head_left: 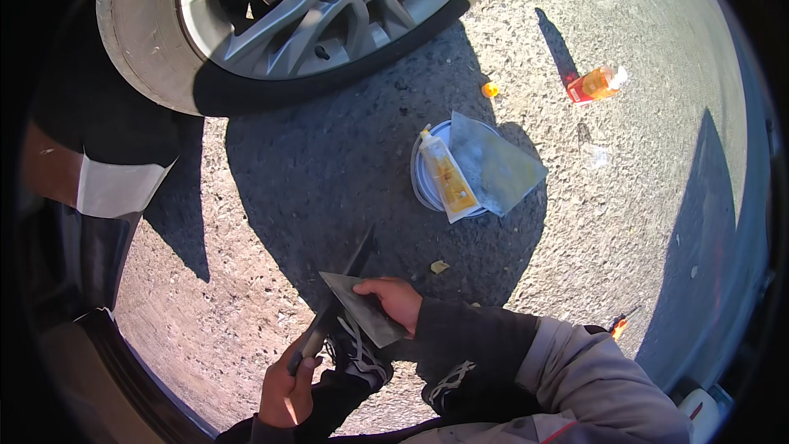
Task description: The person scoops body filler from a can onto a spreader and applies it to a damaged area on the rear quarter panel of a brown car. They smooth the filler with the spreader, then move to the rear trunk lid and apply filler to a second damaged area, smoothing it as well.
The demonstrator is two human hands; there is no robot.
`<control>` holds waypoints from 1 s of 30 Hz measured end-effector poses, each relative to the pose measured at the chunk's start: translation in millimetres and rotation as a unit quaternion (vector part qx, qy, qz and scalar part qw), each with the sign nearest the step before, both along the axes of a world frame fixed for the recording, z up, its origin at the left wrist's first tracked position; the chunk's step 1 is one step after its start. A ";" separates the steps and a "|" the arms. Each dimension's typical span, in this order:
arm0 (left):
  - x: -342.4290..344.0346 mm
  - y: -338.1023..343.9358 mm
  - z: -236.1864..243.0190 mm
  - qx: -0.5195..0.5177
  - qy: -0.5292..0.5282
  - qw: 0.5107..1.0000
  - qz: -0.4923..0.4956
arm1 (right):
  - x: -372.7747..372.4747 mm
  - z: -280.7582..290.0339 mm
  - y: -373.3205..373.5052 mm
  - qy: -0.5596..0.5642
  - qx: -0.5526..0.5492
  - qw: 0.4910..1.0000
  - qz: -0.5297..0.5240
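My left hand [288,392] is closed round a long, narrow flat-bladed tool [331,310]; its exact kind is unclear. The blade points away from me, and its dark far end is hard to separate from the shadow. In my right hand [396,304] is a grey flat sheet [366,312], thumb on top, fingers hidden underneath. The sheet's left edge overlaps the tool, but I cannot tell whether they touch. Ahead, a squeeze tube of yellow paste [449,174] and a second grey sheet with yellowish smears [497,166] lie on a round white can [422,181].
A car wheel [279,20] stands at the far left, with body panels [123,185] along the left. On rough ground [600,222] lie an orange cap [491,90], a red-orange packet [593,86], clear plastic [595,154] and an orange-handled tool [620,327]. My shoes [362,353] are below.
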State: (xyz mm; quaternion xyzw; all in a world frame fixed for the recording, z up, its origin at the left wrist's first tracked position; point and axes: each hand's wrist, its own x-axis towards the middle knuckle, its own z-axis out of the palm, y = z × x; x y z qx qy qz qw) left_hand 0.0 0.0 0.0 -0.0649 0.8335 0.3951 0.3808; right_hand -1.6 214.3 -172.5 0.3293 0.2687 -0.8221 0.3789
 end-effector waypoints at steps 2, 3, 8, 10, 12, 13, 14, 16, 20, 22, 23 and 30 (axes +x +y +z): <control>-2.8 -2.4 -0.4 -0.013 0.016 1.000 -0.009 | -14.5 -53.2 9.3 -0.094 -0.079 0.989 -0.081; 2.4 3.3 1.9 -0.006 -0.011 1.000 -0.002 | -9.4 -72.7 28.3 -0.085 0.006 0.996 -0.038; 0.7 2.8 -1.3 0.010 0.006 1.000 0.025 | -25.6 -115.2 25.5 0.022 0.394 0.919 0.004; 1.3 -2.0 -3.9 -0.006 0.009 1.000 0.004 | -17.1 -93.0 21.1 0.058 0.271 0.960 -0.031; 0.4 -7.0 -5.2 -0.029 -0.009 1.000 -0.001 | -14.5 -53.4 13.0 0.133 0.176 0.975 -0.008; -0.2 -7.3 -5.5 -0.026 0.001 1.000 -0.002 | -10.1 -26.6 5.0 0.202 0.143 0.969 0.009; -1.7 -5.6 -6.4 -0.020 0.010 1.000 -0.006 | -2.1 3.4 1.9 0.247 0.111 0.962 0.032; -7.4 -1.9 -2.7 -0.020 0.016 0.999 -0.040 | 6.4 57.2 5.5 0.430 0.117 0.893 0.063; -22.6 17.8 9.9 -0.060 0.110 0.989 -0.072 | -2.9 112.4 29.8 0.397 0.084 0.912 0.062; -40.6 27.8 14.3 -0.054 0.129 0.989 -0.037 | -2.5 124.8 49.7 0.329 0.094 0.940 0.011; -49.7 31.7 17.4 -0.053 0.139 0.989 -0.023 | -1.4 126.7 64.1 0.359 0.127 0.924 0.033; -160.5 61.1 34.5 0.165 0.218 0.958 0.092 | 63.9 156.8 151.3 0.293 0.301 0.907 0.029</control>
